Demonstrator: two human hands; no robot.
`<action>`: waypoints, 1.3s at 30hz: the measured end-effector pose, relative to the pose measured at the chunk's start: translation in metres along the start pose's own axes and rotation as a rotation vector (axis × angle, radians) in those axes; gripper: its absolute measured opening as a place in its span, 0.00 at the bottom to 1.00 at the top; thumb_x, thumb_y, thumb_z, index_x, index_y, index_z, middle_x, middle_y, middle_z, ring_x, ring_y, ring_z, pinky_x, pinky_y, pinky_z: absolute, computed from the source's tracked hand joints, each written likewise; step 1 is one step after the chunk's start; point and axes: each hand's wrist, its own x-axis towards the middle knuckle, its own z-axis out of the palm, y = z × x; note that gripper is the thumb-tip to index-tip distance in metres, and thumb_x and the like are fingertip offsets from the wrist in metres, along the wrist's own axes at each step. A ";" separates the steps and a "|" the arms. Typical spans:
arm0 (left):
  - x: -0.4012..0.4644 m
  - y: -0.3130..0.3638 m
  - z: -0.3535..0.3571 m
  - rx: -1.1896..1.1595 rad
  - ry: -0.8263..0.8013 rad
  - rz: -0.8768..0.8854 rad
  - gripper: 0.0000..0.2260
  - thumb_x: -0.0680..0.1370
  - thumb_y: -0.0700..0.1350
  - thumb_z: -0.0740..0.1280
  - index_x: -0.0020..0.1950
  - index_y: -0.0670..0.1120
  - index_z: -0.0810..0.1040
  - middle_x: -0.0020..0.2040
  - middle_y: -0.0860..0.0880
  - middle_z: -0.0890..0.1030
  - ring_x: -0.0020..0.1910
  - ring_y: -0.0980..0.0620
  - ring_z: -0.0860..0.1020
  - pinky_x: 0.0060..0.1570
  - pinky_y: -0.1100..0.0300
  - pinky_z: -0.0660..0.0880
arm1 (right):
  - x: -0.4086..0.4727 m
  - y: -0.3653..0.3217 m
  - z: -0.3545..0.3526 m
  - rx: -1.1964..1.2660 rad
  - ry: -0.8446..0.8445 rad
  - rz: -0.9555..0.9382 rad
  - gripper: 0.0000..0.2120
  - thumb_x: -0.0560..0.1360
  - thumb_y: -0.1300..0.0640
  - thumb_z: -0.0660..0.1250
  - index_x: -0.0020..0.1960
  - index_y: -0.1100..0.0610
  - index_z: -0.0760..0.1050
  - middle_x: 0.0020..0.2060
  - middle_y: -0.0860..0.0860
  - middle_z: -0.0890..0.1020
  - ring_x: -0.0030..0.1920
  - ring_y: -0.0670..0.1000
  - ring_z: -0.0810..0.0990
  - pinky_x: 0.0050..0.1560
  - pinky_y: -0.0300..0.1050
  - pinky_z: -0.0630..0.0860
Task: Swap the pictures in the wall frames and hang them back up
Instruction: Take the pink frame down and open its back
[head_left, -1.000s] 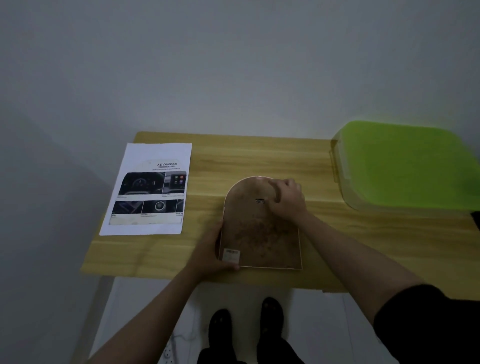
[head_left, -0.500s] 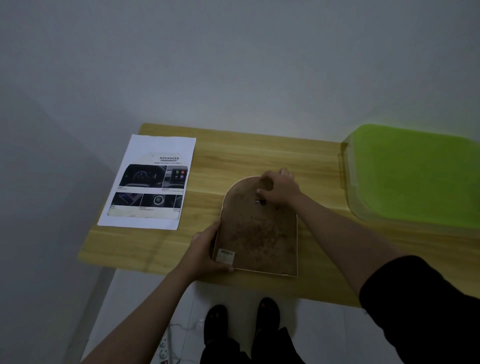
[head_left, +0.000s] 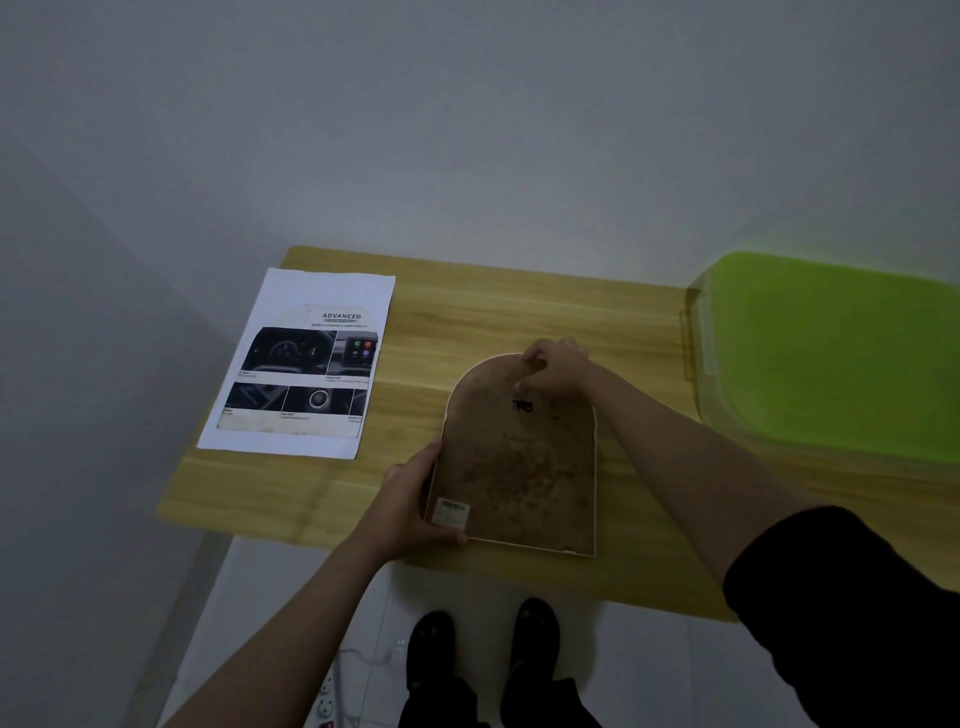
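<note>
We see a pale wooden table with a streaky grain pushed against a plain grey wall, in dim light, with a white tiled floor below its near edge. The green plastic box on the right is cut off by the picture's edge, and a white power strip on the floor is only partly in view beside the person's dark shoes. The frame lies face down near the table's front edge, so its picture side is hidden from us; its back is a brown, mottled board with an arched top, a thin white rim and a small label in the near left corner. A small dark fitting sits on the back below the arch, perhaps a hanging hook, though it is too small to tell. The left hand grips the frame's near left corner, thumb under the bottom edge. The right hand has its fingers curled, pinching the arched top. A printed sheet with dark photos lies flat to the left, well apart from the frame.
</note>
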 end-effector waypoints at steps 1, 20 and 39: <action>-0.001 0.001 0.000 0.004 0.000 0.001 0.53 0.53 0.65 0.75 0.69 0.71 0.46 0.63 0.66 0.65 0.67 0.48 0.66 0.65 0.47 0.70 | -0.001 0.001 -0.001 -0.022 -0.011 -0.018 0.28 0.69 0.40 0.70 0.65 0.47 0.70 0.63 0.58 0.67 0.68 0.61 0.61 0.66 0.52 0.62; 0.000 0.004 0.003 0.038 0.008 -0.005 0.53 0.56 0.58 0.79 0.74 0.60 0.52 0.63 0.64 0.66 0.66 0.48 0.64 0.62 0.54 0.65 | -0.002 -0.005 -0.006 0.036 0.003 0.006 0.23 0.65 0.45 0.75 0.55 0.52 0.71 0.59 0.55 0.74 0.63 0.57 0.68 0.64 0.51 0.66; -0.002 -0.007 0.008 0.092 0.005 -0.003 0.56 0.55 0.70 0.74 0.76 0.57 0.50 0.75 0.58 0.61 0.70 0.49 0.64 0.70 0.50 0.63 | -0.009 0.012 -0.027 0.285 -0.052 -0.111 0.23 0.64 0.59 0.78 0.52 0.52 0.69 0.55 0.51 0.70 0.55 0.52 0.69 0.49 0.45 0.69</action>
